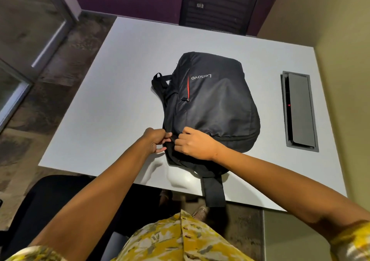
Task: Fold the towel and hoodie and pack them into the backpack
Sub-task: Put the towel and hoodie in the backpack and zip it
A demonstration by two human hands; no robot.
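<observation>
A bulging black backpack (212, 104) with a red zip stripe and grey lettering lies flat on the white table (120, 80), its top end toward me. My left hand (155, 139) pinches the backpack's fabric at the near left corner. My right hand (195, 142) is curled just beside it, its fingers pinching at the zip line of the backpack. One black strap (214, 191) hangs over the table's front edge. No towel or hoodie shows anywhere.
A recessed grey cable box (299, 110) with a small red light sits in the table at the right. A dark chair (220, 6) stands beyond the far edge, and a black seat (50, 200) is below my left arm.
</observation>
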